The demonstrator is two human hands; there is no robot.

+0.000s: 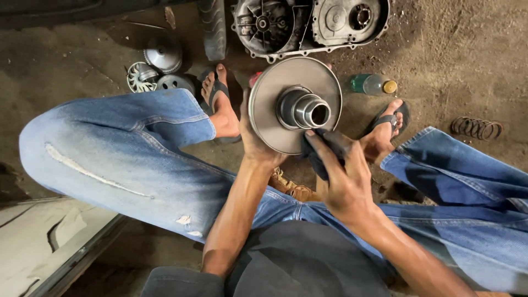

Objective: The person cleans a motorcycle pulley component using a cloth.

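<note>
A person sits low over a dirt floor (66,60), knees spread, holding a round metal pulley disc (275,121) up between the legs. The disc is dull grey and slightly dished, with a bright steel hub sleeve (306,109) standing out of its middle; the sleeve is hollow, its bore showing dark. The left hand (254,137) grips the disc at its left edge, the fingers curled around behind the rim, so only the thumb side and wrist show. The right hand (345,179) is closed around a dark rag (324,148), pressing it against the disc's lower right face just beside the sleeve.

The back of the disc is hidden, and the rag covers part of its lower rim. Beyond it, an open engine case (308,25) lies on the ground, cut off by the top edge. A green bottle with a yellow cap (373,83) lies near the right foot, a coil spring (476,127) farther right, and several small round metal parts (159,69) sit near the left foot; their details are hard to make out.
</note>
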